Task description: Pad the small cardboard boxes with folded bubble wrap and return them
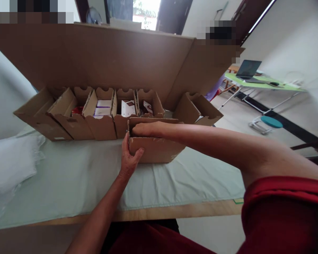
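Observation:
A narrow open cardboard box (159, 151) lies lengthwise in front of me on the cloth. My left hand (129, 159) grips its left end, with the thumb on the near side and the fingers around the end wall. Into the box's open top reaches my right hand (148, 129); its fingertips are hidden behind the wall, so what they hold, if anything, does not show. Just behind stands a row of similar cardboard boxes (100, 127). White packets with purple edges (102, 111), a white carton (128, 108) and something red (77, 111) show inside them.
A tall cardboard panel (122, 60) rises behind the row. Another cardboard box (192, 109) stands at the right. White cloth (12, 162) is heaped on the left of the pale green tablecloth (63, 183). Farther right, a laptop (247, 70) sits on a green table (286, 88) near a teal stool (271, 122).

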Available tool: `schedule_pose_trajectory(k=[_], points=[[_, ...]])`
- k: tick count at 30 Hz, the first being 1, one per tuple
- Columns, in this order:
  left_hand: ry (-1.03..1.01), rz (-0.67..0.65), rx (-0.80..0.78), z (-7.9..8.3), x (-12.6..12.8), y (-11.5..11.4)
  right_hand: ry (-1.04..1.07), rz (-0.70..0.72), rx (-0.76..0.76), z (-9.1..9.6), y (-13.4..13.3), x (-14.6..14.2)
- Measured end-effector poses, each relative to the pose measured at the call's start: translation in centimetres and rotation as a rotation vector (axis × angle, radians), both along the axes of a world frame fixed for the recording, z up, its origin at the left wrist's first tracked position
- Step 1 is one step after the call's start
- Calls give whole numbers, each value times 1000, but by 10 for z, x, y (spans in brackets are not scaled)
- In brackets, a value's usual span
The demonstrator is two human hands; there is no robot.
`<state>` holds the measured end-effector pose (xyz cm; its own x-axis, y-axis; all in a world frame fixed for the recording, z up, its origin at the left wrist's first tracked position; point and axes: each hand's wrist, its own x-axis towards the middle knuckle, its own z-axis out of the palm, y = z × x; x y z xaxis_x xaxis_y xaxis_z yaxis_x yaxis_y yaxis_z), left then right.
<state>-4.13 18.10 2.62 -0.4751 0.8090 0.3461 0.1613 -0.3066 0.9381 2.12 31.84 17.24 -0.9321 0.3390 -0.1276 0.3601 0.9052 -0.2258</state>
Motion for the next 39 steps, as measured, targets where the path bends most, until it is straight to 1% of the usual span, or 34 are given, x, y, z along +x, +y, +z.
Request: schedule_pose_trajectory(k=[2, 4, 7, 9, 10, 11, 12, 13, 14, 15, 17, 18, 19, 20, 21, 22, 23, 24, 25, 27, 29, 31, 33, 35, 37, 39], points=[[3, 8, -16, 2, -1, -1, -121, 22, -14, 11, -4, 2], [-5, 3, -31, 3, -3, -2, -180, 36, 3, 28, -8, 8], [-9, -27, -60, 1, -6, -4, -89, 23, 126, 65, -13, 30], [1, -39, -68, -1, -10, -6, 27, -30, 196, 90, -17, 58], [8, -42, -62, -2, -13, -7, 84, -70, 213, 100, -21, 77], [15, -42, -52, -3, -17, -9, 143, -123, 215, 106, -26, 99], [20, -38, -40, -5, -21, -10, 217, -189, 213, 108, -32, 123], [25, -33, -30, -7, -25, -12, 308, -254, 205, 103, -39, 148], [28, -29, -21, -9, -29, -13, 439, -356, 183, 91, -46, 173], [31, -30, -16, -12, -33, -14, 567, -471, 143, 74, -54, 195], [31, -58, -16, -17, -39, -13, 815, -694, 14, 25, -67, 227], [30, -83, -16, -19, -40, -12, 895, -776, -75, -3, -72, 235], [26, -110, -19, -20, -40, -10, 889, -806, -183, -31, -75, 238], [22, -137, -27, -20, -39, -7, 898, -816, -256, -57, -77, 234], [18, -158, -40, -19, -37, -4, 915, -797, -322, -78, -79, 226], [12, -170, -54, -17, -34, -1, 934, -776, -376, -95, -79, 215], [6, -173, -67, -16, -30, 1, 963, -762, -414, -106, -80, 202], [1, -167, -77, -14, -26, 3, 993, -760, -440, -114, -80, 190], [-4, -154, -80, -12, -21, 3, 1023, -774, -455, -117, -81, 180], [-17, -128, -73, -10, -13, -1, 1067, -832, -454, -117, -85, 167], [-26, -125, -71, -7, -8, -9, 1086, -878, -441, -112, -92, 164], [-25, -130, -65, -1, -8, -19, 1092, -881, -441, -106, -101, 165], [-13, -115, -45, 11, -11, -26, 1105, -851, -466, -96, -108, 164], [1, -103, -9, 27, -15, -32, 1124, -824, -485, -83, -112, 161], [7, -120, 36, 44, -18, -36, 1143, -825, -467, -70, -115, 159], [16, -143, 71, 56, -20, -43, 1168, -842, -424, -58, -120, 159]])
